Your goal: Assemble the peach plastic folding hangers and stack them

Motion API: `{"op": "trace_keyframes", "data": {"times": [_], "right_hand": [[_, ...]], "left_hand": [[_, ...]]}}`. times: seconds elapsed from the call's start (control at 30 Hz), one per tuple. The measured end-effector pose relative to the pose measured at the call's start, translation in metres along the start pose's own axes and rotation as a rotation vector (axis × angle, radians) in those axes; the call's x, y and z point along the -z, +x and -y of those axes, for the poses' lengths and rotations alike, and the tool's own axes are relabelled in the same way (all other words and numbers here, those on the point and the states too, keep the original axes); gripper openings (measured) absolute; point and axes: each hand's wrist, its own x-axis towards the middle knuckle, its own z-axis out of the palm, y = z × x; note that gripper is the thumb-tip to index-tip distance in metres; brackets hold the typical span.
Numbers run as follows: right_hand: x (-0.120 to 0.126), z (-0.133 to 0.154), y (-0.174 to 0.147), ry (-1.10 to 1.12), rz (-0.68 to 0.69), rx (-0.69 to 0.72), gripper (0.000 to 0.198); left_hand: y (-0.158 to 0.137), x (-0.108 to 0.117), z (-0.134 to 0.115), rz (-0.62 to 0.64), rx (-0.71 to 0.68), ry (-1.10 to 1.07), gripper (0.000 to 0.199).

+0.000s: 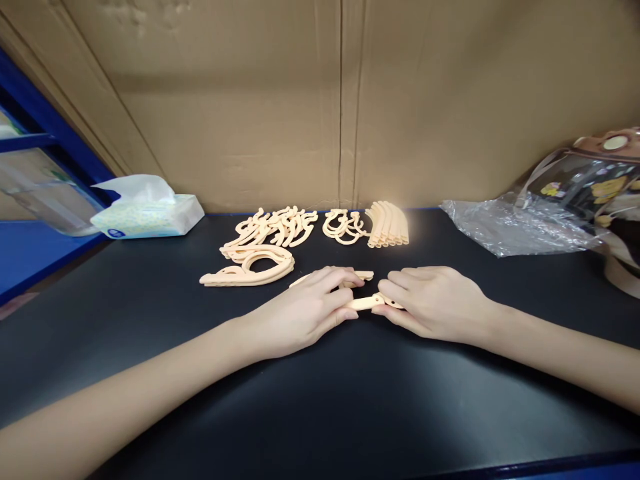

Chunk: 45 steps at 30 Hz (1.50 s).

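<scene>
My left hand (320, 310) pinches a cream plastic hanger arm (365, 303) between thumb and fingers, low over the black table. My right hand (435, 300) is closed on a joined hanger piece (395, 303) with a small hole in it. The two pieces meet at a rounded end between my hands; my fingers hide the rest. Just behind my left hand lies another cream hanger part (364, 275), partly covered by the fingers. Folded hangers (270, 257) lie stacked to the left of that.
At the back are a pile of curved hanger parts (280, 227), several loose hooks (345, 227) and a neat row of hanger arms (389, 225). A tissue pack (155, 217) stands at left. Crumpled clear plastic (520, 223) and a transparent bag (595, 180) are at right, before a cardboard wall (240, 100).
</scene>
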Motion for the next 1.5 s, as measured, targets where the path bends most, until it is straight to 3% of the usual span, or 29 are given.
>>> {"op": "trace_keyframes", "data": {"times": [0.53,1.5], "right_hand": [[-0.0003,-0.0048,0.0021,0.063,-0.076,0.041,0.045],[-0.0003,-0.0053,0.0018,0.182,-0.052,0.010,0.044]], "left_hand": [[-0.0001,0.0028,-0.0026,0.002,-0.034,0.003,0.022],[0.0009,0.0047,-0.0053,-0.006,-0.034,0.033,0.022]]}}
